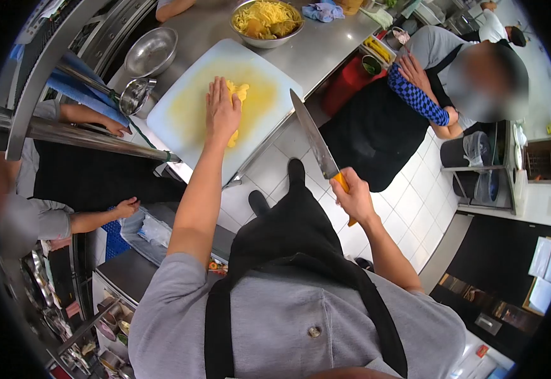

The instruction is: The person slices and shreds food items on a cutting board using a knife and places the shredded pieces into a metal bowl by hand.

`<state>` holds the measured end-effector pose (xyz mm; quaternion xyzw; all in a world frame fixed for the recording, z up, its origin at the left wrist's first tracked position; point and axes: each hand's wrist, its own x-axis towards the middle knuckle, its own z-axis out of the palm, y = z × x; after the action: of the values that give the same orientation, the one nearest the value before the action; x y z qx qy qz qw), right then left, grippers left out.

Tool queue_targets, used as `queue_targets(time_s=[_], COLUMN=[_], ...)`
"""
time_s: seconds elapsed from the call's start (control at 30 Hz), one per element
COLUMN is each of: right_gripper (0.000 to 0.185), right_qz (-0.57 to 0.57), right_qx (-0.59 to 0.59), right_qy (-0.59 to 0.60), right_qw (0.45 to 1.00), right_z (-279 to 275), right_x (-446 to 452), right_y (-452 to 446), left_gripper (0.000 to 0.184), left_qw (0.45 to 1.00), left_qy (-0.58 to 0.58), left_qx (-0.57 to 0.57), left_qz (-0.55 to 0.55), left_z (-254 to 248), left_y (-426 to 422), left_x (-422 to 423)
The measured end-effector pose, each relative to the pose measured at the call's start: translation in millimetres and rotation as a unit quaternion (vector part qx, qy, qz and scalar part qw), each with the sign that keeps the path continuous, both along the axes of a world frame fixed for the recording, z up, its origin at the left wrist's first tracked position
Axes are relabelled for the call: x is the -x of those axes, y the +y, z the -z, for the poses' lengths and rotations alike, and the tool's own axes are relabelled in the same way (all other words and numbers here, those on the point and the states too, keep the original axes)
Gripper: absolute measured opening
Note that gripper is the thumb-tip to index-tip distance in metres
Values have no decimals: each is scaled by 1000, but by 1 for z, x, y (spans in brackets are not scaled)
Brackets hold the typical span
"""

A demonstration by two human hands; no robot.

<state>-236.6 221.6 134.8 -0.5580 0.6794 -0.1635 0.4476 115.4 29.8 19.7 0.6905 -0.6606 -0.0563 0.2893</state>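
Note:
My left hand (pixel 223 114) lies flat, fingers stretched out, on a white cutting board (pixel 278 82) stained yellow in the middle. Under and beside its fingers are soft-looking yellow pieces of food (pixel 240 93), partly covered by the hand; their kind I cannot make out. Off the board's right side, my right hand (pixel 353 194) is wrapped round the orange-yellow handle of a large kitchen knife (pixel 316 140). The long blade points up and away over the floor, apart from the board and the food.
Behind the board stands a metal bowl (pixel 268 43) heaped with yellow shreds (pixel 266 19). An empty steel bowl (pixel 151 53) and a smaller metal container (pixel 136 96) are at its left. A person with folded arms (pixel 417 88) stands close on the right; another person (pixel 92 170) is at the left.

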Motion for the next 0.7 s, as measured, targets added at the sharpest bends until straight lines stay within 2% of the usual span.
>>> queue_targets(time_s=[0.03,0.07,0.1,0.13,0.2,0.23,0.3,0.33,0.4,0.43,0.5,0.57,0.63,0.7], right_gripper=[27,27,26,26,24,26,27,29,29,27,25,23,23,23], right_qz=[-19,-40,-50,-60,-95,-124,-170,-201,-247,-275,-308,-341,-370,-399], right_qx=[49,98,85,84,102,95,100,108,120,148,171,238,219,201], right_qy=[30,58,76,75,104,101,122,144,150,156,157,127,131,135], right_qw=[998,993,992,992,985,983,973,963,950,937,922,901,893,885], right_z=[6,10,-9,-6,1,-2,4,8,14,15,25,38,30,31], right_x=[1,1,-7,-8,-10,-12,-16,-17,-18,-19,-19,-19,-24,-31], right_y=[-14,-29,-46,-59,-91,-108,-139,-159,-191,-207,-232,-258,-277,-291], left_gripper=[64,64,64,64,56,56,40,40,27,27,25,24,24,23], left_qw=[1000,998,991,991,999,999,993,992,995,995,1000,999,994,975], left_qy=[1,-48,-97,-96,8,9,112,114,71,68,9,3,-4,177], left_qx=[0,-42,-85,-88,-44,-45,-17,-15,57,56,8,-37,-81,28], left_qz=[-7,15,37,27,9,-5,-28,-45,-26,-39,6,-31,-67,-128], left_z=[4,8,13,17,19,11,-9,-14,-19,-16,-15,-22,-25,-24], left_y=[1,3,4,5,0,0,-4,-11,-19,-27,-39,-42,-41,-38], left_x=[1,4,6,7,6,6,4,4,5,2,-1,-2,4,11])
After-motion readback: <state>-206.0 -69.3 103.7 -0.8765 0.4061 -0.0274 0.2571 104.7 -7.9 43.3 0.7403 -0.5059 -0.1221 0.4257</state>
